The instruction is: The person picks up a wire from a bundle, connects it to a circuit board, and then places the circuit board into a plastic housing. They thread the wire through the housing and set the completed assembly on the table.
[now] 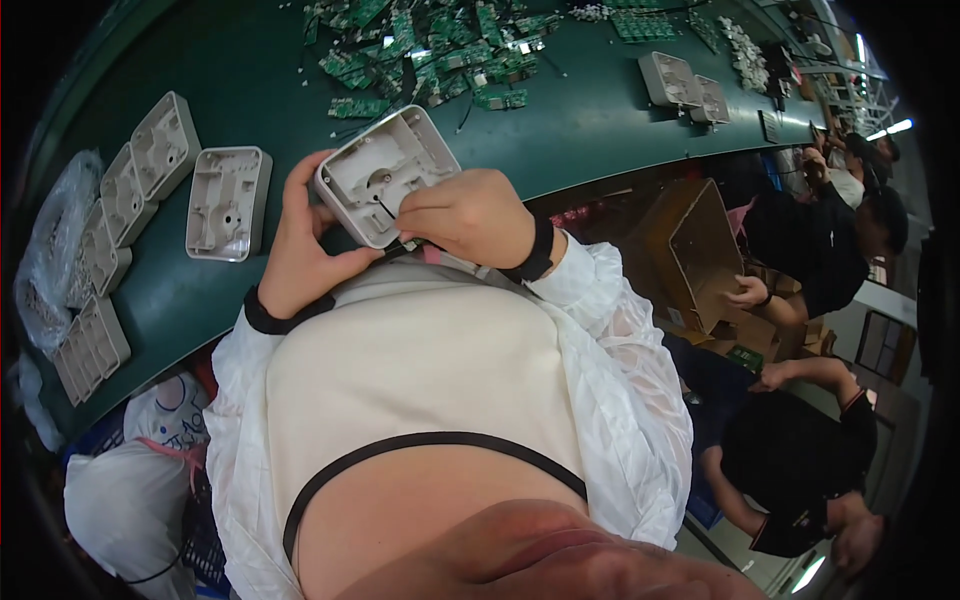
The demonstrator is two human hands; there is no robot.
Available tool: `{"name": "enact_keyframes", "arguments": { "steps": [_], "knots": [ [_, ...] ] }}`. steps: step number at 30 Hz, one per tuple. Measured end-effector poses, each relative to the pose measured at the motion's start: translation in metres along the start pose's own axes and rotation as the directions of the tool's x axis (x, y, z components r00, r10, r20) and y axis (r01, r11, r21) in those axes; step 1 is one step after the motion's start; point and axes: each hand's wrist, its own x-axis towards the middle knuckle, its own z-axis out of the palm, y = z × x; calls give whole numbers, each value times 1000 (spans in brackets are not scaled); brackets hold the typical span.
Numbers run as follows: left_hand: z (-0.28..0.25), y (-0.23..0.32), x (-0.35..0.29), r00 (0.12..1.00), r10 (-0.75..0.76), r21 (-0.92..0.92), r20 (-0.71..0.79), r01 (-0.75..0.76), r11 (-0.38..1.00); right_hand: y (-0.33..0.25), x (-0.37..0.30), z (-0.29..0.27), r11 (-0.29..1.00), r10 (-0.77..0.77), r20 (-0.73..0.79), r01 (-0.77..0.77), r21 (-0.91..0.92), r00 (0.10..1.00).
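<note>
My left hand (299,262) grips a whitish plastic housing (408,148) by its left side and lower corner, with the open face turned up. Round posts and ribs show inside it. Over its lower right edge, my right hand (478,218) is closed, fingertips pinched on a thin black wire (386,208) that reaches into the housing. A bit of green circuit board (411,243) peeks out under those fingers; how it is held is hidden. Beside my left hand, another housing (229,205) lies on the green table (270,75).
Several more housings (165,145) line the left, next to a clear plastic bag (55,250). Loose circuit boards (430,55) are heaped at the back. Two housings (672,80) sit farther right. Beyond the table edge stand a cardboard box (690,255) and co-workers (800,450).
</note>
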Motion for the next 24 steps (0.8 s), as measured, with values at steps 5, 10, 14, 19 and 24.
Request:
{"name": "enact_keyframes", "arguments": {
  "steps": [5,10,14,19,24],
  "knots": [
    [-24,43,-4,995,91,462,-25,-70,884,17,-40,-57,979,118,-196,-148,-143,974],
    [-68,57,-33,936,295,843,-194,5,538,90,-108,-125,786,274,-349,-418,-456,896],
    [-81,51,-59,904,224,878,-364,253,407,155,-149,-140,725,421,-360,-547,-419,833],
    [-84,34,-68,895,148,808,-422,297,508,187,-169,-159,644,508,-356,-620,-448,785],
    [-76,28,-63,872,41,702,-488,364,612,195,-177,-169,557,526,-340,-617,-555,780]
  ]
}}
